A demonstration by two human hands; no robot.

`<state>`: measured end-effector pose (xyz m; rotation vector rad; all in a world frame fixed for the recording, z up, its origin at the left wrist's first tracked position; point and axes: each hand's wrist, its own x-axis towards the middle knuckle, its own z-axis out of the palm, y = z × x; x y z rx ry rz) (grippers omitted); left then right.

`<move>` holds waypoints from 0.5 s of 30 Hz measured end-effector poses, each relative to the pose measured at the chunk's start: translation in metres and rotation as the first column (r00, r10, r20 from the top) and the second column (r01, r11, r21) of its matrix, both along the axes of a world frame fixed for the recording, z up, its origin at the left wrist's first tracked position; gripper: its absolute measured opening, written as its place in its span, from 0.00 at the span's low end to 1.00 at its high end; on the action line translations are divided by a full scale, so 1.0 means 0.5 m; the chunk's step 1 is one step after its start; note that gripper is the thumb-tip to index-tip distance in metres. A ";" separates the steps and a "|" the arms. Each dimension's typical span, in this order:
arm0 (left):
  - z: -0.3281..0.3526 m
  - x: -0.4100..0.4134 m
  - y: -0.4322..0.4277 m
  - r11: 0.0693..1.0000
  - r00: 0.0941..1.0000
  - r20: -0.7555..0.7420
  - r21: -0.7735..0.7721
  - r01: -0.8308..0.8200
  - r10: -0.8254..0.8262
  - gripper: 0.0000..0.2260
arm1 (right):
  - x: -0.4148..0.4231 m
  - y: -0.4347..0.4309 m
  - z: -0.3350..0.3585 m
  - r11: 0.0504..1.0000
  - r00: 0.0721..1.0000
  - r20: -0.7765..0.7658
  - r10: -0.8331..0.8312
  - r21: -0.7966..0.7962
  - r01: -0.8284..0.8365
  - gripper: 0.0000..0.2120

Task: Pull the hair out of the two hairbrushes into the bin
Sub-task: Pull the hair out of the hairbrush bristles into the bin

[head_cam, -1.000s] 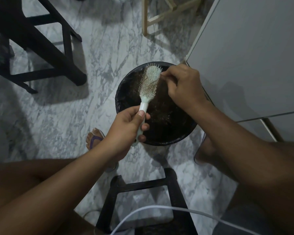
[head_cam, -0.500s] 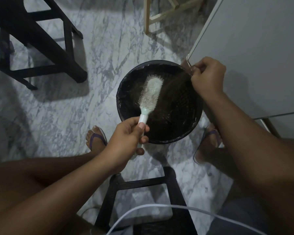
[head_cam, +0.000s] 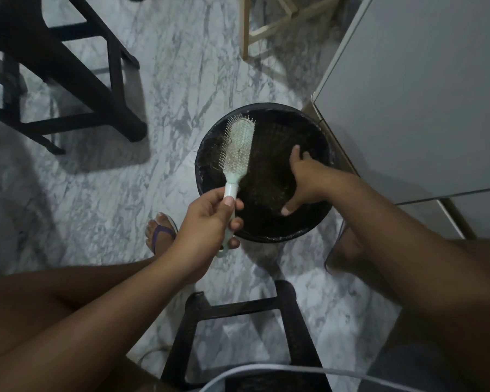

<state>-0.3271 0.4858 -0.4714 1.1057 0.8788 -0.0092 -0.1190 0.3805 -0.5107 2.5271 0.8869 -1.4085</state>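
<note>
Nearest us, a white cable (head_cam: 309, 370) curves across the bottom edge over a black plastic stool frame (head_cam: 238, 321). Just beyond it our left hand (head_cam: 207, 222) has its fingers wrapped tight around the handle of one pale mint hairbrush (head_cam: 236, 149), thumb pressed on the white collar. The brush tilts up and away, its oval bristle pad facing us over the left part of the bin, with a few dark strands still caught among the pins. Our right hand (head_cam: 306, 179) reaches down inside the bin, fingers spread apart, thumb pointing near; we cannot tell whether it holds any hair. The round black bin (head_cam: 266, 236), lined with a black bag, holds a brownish mass of hair (head_cam: 266, 190). It stands on the grey-veined marble floor (head_cam: 167, 80), touching a grey cabinet (head_cam: 422, 94) at right. One foot in a purple-strapped sandal (head_cam: 160, 233) rests left of the bin. Farther off stand a black frame (head_cam: 68, 66) and a pale wooden frame (head_cam: 266, 26).
</note>
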 end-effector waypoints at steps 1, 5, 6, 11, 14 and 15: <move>-0.002 0.002 0.001 1.000 1.000 -0.006 0.014 0.006 -0.006 0.08 | 0.013 0.001 0.017 1.000 1.000 0.016 0.022 0.020 -0.022 0.71; -0.006 0.009 0.003 0.999 0.999 -0.027 0.033 0.021 -0.020 0.08 | 0.042 0.004 0.092 0.942 0.995 -0.047 -0.086 0.321 0.097 0.73; -0.006 0.010 0.002 0.999 0.999 -0.025 0.024 0.021 -0.021 0.08 | 0.035 0.009 0.101 0.897 0.970 -0.185 -0.159 0.383 0.220 0.72; -0.003 0.012 -0.005 0.999 1.000 0.004 -0.017 0.031 -0.031 0.09 | -0.027 0.033 0.068 0.639 0.750 -0.630 -0.202 0.495 0.589 0.36; 0.003 0.016 0.002 1.000 1.000 0.014 0.012 0.026 -0.026 0.09 | -0.033 0.035 0.059 0.563 0.761 -0.603 -0.238 0.553 0.614 0.13; 0.004 0.017 0.007 0.999 1.000 0.022 0.025 0.021 -0.022 0.09 | -0.028 0.034 0.057 0.531 0.760 -0.596 -0.259 0.570 0.627 0.10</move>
